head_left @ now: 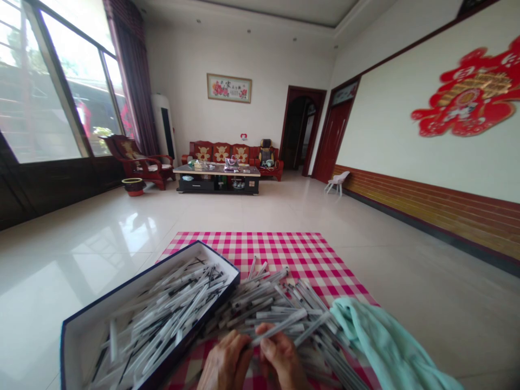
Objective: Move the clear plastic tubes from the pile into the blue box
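**lot: white plastic tubes, boxed and loose, on a checked cloth**

nearest you: your right hand (pixel 282 357), its fingers closed around one white plastic tube (pixel 280 326), whose far end angles up and to the right. your left hand (pixel 225 360) sits curled just beside it. its fingertips are hidden, so you cannot tell whether it grips the same tube. a pinch near the tube's middle should keep it from swinging into its neighbours.

item: open box (pixel 130 283), white inside with a navy rim, at your left, filled with crossed tubes marked in black.

item: loose tubes (pixel 264 300), heaped against the box's right side on a pink-and-white checked cloth (pixel 260 249), with your hands at their near edge.

item: pale teal towel (pixel 382 341), lying over the right side of the heap.

farther off, across a glossy tile floor (pixel 81 238): a low coffee table (pixel 216 170), a red wooden sofa (pixel 221 153) and a matching armchair (pixel 136 162). a red paper wall decoration (pixel 467 92) hangs on your right.
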{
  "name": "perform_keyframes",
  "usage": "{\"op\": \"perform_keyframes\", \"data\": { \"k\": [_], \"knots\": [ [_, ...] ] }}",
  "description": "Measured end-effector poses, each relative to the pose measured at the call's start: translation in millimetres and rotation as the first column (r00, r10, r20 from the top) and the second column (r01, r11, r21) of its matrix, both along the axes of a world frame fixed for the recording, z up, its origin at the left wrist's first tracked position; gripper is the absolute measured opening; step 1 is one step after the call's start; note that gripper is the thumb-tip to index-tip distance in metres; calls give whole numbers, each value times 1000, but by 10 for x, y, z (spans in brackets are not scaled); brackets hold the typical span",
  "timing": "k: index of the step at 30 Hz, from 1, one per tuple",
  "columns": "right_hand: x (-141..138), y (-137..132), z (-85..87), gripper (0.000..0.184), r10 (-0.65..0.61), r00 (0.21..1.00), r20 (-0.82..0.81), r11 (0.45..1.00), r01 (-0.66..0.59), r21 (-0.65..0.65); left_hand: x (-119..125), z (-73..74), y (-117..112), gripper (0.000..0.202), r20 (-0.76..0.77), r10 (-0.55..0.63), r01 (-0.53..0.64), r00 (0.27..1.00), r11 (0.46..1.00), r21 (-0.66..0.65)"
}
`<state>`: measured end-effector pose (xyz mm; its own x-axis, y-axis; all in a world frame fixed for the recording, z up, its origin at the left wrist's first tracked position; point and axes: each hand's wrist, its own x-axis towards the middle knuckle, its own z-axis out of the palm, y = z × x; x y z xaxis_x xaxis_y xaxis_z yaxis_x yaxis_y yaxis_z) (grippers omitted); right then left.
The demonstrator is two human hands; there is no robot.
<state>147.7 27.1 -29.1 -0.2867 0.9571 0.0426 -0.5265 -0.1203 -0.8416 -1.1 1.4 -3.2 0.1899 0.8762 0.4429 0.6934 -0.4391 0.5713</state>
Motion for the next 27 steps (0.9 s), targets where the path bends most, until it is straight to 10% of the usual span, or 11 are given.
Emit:
{"op": "perform_keyframes", "data": {
  "k": [11,21,27],
  "knots": [
    [-29,46,-63,34,-98,992,85,987,108,-123,85,-200,22,35,-18,45,-40,999,980,192],
    [-65,14,-60,27,-1,999,-40,995,-3,-101,149,-90,-58,56,210,169,-123,963,968,-218],
    [-21,30,-122,23,-25,999,-44,992,19,-127,184,-130,-45,33,249,215,-187,944,973,-134]
  ]
}}
